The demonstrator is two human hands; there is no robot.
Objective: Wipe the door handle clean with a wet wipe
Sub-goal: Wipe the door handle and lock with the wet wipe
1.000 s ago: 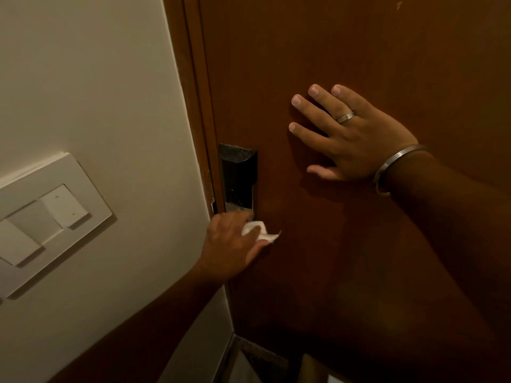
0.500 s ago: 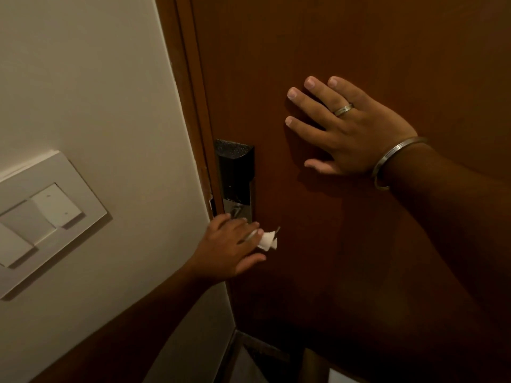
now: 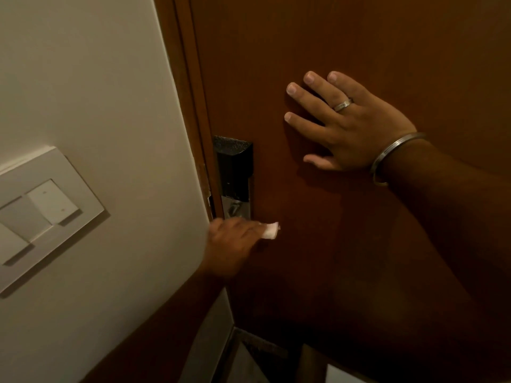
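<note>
A black and chrome lock plate is fixed to the brown wooden door near its left edge. Just below the plate, my left hand is closed around a small white wet wipe, whose end sticks out past my fingers. The hand covers the door handle, so the handle itself is hidden. My right hand lies flat against the door, fingers spread, up and to the right of the lock plate. It wears a ring and a metal bangle.
The brown door frame meets a cream wall at left. A white switch plate with several rocker switches sits on that wall. Floor and a pale object show at the bottom.
My left hand with the wipe has moved slightly along the handle area below the lock plate, and the wipe's end now sticks out more bunched. My right hand stays pressed on the door.
</note>
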